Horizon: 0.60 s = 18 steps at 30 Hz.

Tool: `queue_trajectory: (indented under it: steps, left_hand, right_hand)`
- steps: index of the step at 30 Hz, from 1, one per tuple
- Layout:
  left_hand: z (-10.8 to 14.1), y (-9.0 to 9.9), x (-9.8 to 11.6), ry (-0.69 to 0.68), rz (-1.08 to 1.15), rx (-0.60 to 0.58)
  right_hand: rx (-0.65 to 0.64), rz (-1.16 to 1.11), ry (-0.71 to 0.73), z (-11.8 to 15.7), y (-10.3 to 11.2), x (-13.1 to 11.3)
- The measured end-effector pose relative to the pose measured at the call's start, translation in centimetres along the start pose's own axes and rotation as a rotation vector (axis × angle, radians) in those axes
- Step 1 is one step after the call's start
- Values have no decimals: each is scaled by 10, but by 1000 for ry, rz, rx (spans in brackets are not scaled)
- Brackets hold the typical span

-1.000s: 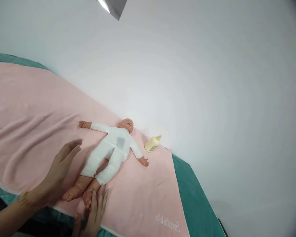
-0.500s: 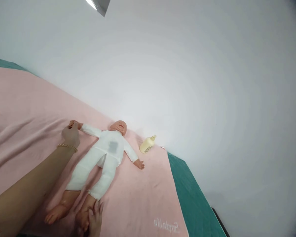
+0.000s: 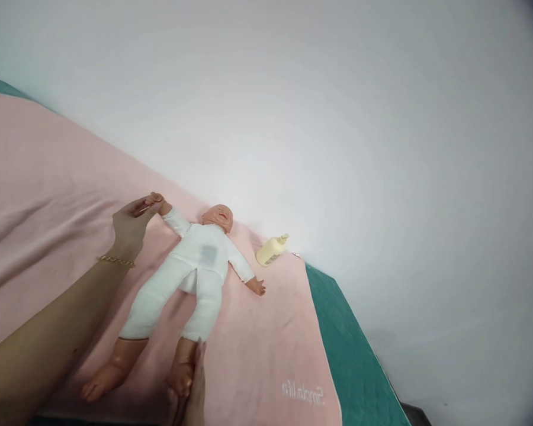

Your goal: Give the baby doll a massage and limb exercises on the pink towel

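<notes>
A baby doll (image 3: 184, 254) in a white cloth suit lies on its back on a pink blanket (image 3: 257, 349). My left hand (image 3: 131, 229), with a gold bracelet at the wrist, pinches the doll's hand (image 3: 155, 199) between thumb and fingers and holds that arm up and outward. At the bottom of the view my right hand (image 3: 197, 387) is closed around the doll's foot (image 3: 182, 377) from the outer side, fingers reaching up the ankle; part of this hand is out of frame. The doll's other foot (image 3: 101, 380) and other hand (image 3: 258, 286) rest free on the blanket.
A pale yellow pump bottle (image 3: 270, 252) stands near the doll's head, close to the white wall (image 3: 359, 148). Green covering (image 3: 350, 343) shows beyond the blanket's right edge. Folds run across the blanket (image 3: 39, 231) on the left.
The doll's hand has come up and bent toward its head, with my left hand still on it. My right hand and the held foot have moved right. The camera view has shifted slightly.
</notes>
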<state>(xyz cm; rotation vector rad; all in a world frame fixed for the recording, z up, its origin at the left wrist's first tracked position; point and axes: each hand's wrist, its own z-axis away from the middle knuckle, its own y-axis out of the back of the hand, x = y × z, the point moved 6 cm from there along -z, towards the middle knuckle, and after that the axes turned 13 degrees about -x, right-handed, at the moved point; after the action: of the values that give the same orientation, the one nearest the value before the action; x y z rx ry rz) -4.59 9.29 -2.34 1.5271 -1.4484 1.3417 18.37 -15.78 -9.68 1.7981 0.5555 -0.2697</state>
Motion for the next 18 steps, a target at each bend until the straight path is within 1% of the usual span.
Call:
queue_trajectory:
  steps: [2, 5, 6, 8, 10, 12, 14, 16, 18]
  left_hand:
    - [6, -3, 3, -31, 33, 18]
    - [19, -14, 7, -11, 15, -76]
    - [23, -18, 9, 1, -16, -112]
    - [30, -25, 11, 9, -98, -190]
    - [33, -31, 10, -21, -187, -277]
    - [32, -38, 8, -110, -284, -363]
    - [30, -45, 5, -225, -376, -454]
    - [29, -54, 3, -339, -452, -561]
    - [30, -62, 2, -412, -495, -652]
  right_hand:
    - [63, -81, 11, 2, 11, -1]
    - [173, -170, 37, -6, 37, -4]
    - [201, -188, 56, -14, 46, -7]
    - [173, -212, 126, -36, 59, -14]
    - [184, -234, 161, -59, 70, -18]
    - [177, -270, 192, -79, 75, -19]
    - [157, -304, 211, -95, 75, -17]
    - [139, -333, 204, -107, 73, -11]
    - [126, -370, 175, -116, 70, -4]
